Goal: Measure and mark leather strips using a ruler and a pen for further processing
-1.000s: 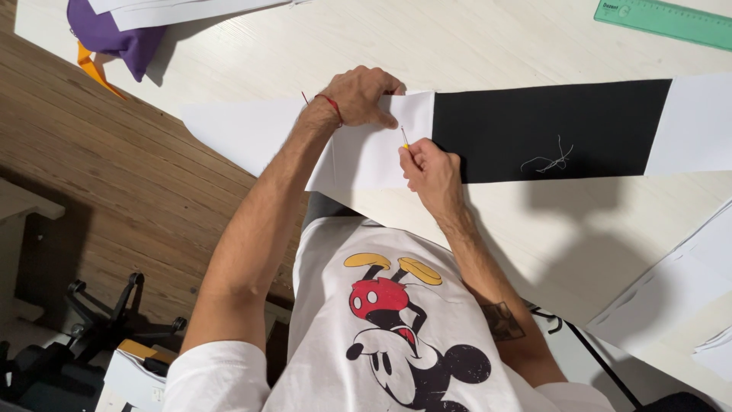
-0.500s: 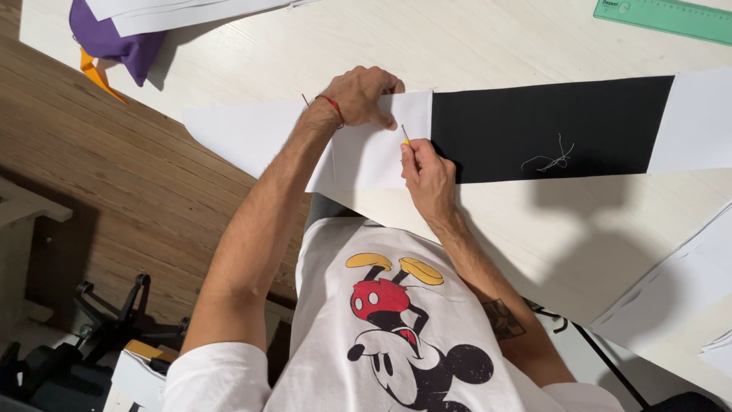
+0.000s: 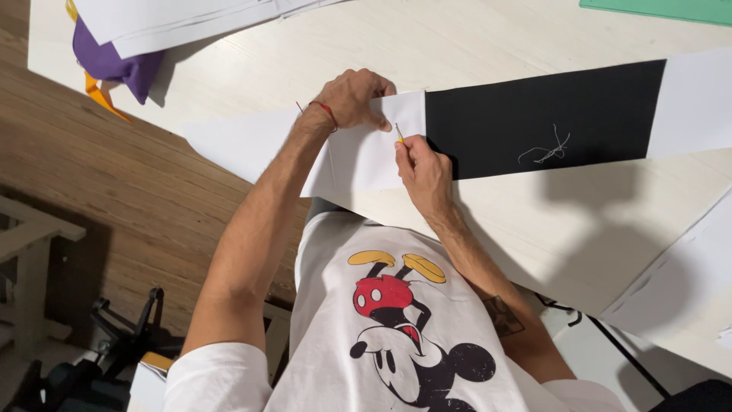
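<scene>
On white fabric (image 3: 358, 156), right hand (image 3: 423, 172) pinches perhaps a seam ripper (image 3: 399, 132).

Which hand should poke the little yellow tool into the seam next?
Probably the right hand: it already pinches the yellow tool at the seam, while the left hand presses the white fabric flat.

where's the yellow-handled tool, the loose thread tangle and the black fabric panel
yellow-handled tool (image 3: 399, 134), head view, on its yellow shaft above the right hand's fingers
loose thread tangle (image 3: 546, 149), head view, on the knot's middle
black fabric panel (image 3: 610, 107), head view, on bare cloth right of the tangle
</scene>
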